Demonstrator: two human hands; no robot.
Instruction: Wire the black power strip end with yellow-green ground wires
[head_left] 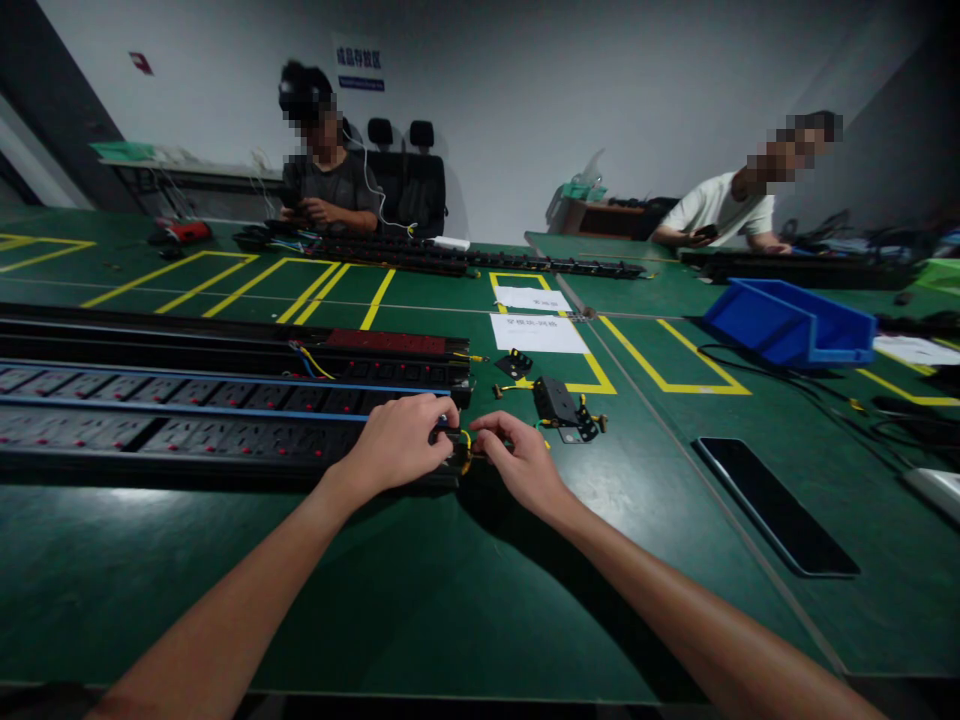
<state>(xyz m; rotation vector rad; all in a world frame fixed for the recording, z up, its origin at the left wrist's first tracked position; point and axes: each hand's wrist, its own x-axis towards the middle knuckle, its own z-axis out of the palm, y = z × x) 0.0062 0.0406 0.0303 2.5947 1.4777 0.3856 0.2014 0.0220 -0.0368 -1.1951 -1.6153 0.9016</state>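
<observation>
Head view: both hands at the right end of the nearest socket strip (247, 437), sockets seated, yellow wire (466, 440) out at the end.
Strip runs off to 9 o'clock from the hands. Left hand (401, 440) fingers curled over its end, partly open; right hand (521, 455) thumb and index nearly pinched at the wire, can't tell if either grips it. End looks unfinished; black socket module (555, 400) sits apart at 2 o'clock, unattached.

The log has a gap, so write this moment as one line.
left hand: on near socket strip, right end | right hand: at yellow wire there | farther right: phone, blue bin
</observation>
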